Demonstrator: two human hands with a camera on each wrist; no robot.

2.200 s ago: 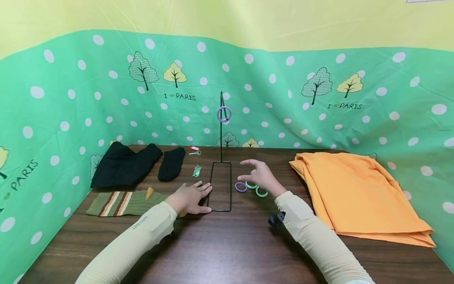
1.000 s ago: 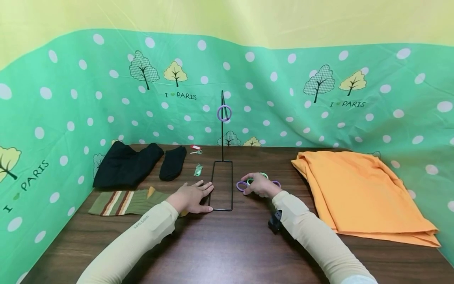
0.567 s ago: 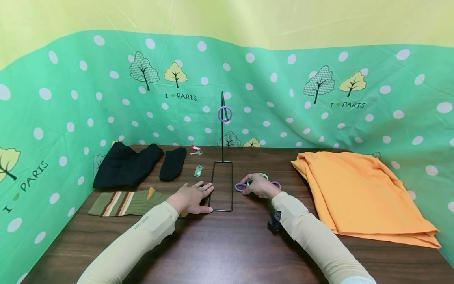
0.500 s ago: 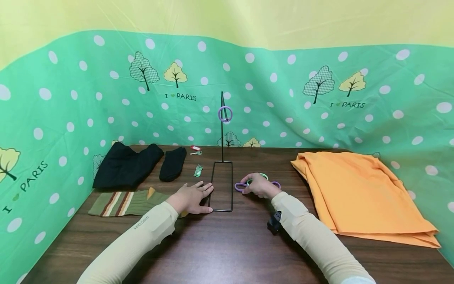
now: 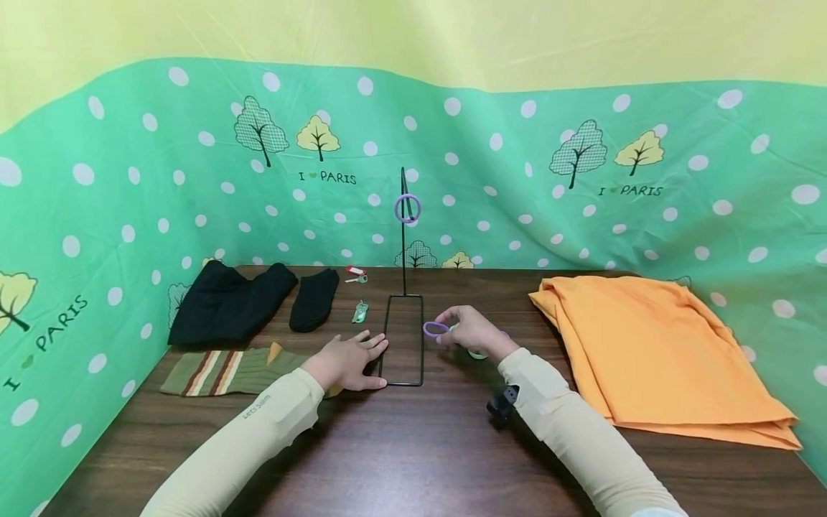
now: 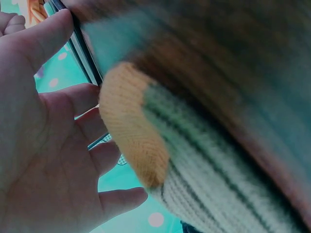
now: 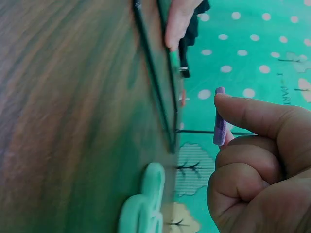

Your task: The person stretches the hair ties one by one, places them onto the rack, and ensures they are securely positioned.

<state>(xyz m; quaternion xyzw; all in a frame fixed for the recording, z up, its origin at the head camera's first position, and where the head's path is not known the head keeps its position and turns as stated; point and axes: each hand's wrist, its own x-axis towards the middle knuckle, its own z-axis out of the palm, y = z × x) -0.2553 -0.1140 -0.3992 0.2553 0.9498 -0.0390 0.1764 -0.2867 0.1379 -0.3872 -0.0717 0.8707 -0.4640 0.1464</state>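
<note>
My right hand pinches a purple hair tie between thumb and forefinger, just right of the stand's base; the right wrist view shows this hair tie lifted off the table. Below the hand lie green hair ties, partly hidden by it, with a sliver of purple behind the wrist. With fingers spread, my left hand rests on the left side of the black wire stand. A second purple hair tie hangs from the stand's hooked top. A green striped sock lies under the left forearm.
Black folded cloth and a black sock lie at the left back. A key with a red tag and a small green tag-like item lie left of the stand. Orange folded cloth covers the right side.
My right hand reached down among the hair ties, took hold of a purple one and has raised it slightly. The left hand has stayed on the stand's base.
</note>
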